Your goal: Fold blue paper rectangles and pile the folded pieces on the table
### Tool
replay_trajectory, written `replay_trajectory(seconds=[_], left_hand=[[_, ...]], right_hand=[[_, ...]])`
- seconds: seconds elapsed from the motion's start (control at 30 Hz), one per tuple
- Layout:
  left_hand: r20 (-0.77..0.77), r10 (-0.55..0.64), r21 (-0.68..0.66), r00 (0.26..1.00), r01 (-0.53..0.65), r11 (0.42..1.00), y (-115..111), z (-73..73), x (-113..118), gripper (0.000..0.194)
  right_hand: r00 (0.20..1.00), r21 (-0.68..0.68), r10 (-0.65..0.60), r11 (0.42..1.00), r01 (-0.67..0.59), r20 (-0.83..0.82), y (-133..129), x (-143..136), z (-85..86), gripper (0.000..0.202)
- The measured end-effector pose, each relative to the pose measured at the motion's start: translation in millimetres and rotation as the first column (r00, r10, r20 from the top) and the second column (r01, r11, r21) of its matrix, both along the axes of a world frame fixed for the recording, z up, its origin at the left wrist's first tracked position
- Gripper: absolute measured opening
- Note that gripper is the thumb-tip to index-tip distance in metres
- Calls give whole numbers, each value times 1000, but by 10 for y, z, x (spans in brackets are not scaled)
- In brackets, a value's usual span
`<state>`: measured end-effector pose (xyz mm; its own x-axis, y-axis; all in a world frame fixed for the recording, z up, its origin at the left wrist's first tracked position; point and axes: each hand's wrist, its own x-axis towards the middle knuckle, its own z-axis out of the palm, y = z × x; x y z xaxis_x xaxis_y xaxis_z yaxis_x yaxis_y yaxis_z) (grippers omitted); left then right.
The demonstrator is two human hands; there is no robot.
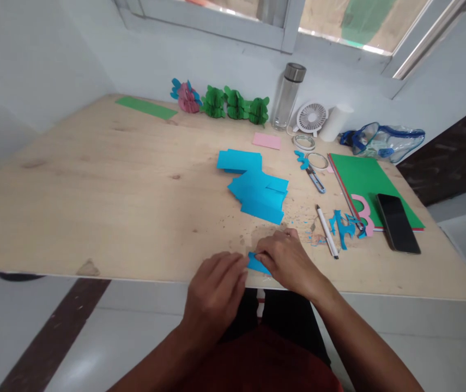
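At the table's front edge, a small piece of blue paper point(258, 263) lies between my two hands. My left hand point(216, 286) is curled, with its fingertips together at the paper's left end. My right hand point(285, 258) has bent fingers gripping the right part of the paper, which they partly hide. Just beyond are several overlapping blue paper pieces point(257, 193), some folded. A white pen point(326, 231) lies right of my right hand, beside blue paper scraps point(344, 230) and tiny cuttings.
Green paper sheets point(363, 169) carry a black phone point(398, 223) and touch a pink cutout point(365, 212). Blue snips point(315, 179) lie near tape rolls point(304, 142). Along the wall stand green paper shapes point(235, 104), a bottle point(288, 98) and a small fan point(312, 117).
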<state>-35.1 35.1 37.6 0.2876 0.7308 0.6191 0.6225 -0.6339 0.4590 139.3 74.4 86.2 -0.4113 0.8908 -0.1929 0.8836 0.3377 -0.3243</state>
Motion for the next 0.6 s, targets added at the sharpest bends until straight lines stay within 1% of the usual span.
replay_trajectory(seconds=[0.03,0.07,0.1,0.17,0.27,0.33,0.6], left_hand=[[-68,-41,91,997,47,995,-51,-46,-1,22],[-130,-73,146,989,92,985,-96,-91,2,23],[-176,-95,171,980,125,977,-134,-135,8,25],[-225,-115,163,968,154,975,-185,-209,23,28],[-255,-114,107,960,145,984,-206,-285,44,32],[-277,-111,92,954,141,986,-204,-322,49,35],[-363,-82,102,928,127,987,-236,-433,36,38]], right_hand=[[999,-2,19,1000,-19,33,15,-14,2,19],[998,-5,35,999,-35,57,28,-27,5,19],[996,-5,44,999,-44,77,38,-37,7,18],[992,1,48,999,-48,113,56,-51,13,17],[986,18,58,998,-62,157,80,-63,27,16],[983,22,68,997,-73,173,93,-70,35,17],[981,31,73,996,-80,182,114,-78,16,16]])
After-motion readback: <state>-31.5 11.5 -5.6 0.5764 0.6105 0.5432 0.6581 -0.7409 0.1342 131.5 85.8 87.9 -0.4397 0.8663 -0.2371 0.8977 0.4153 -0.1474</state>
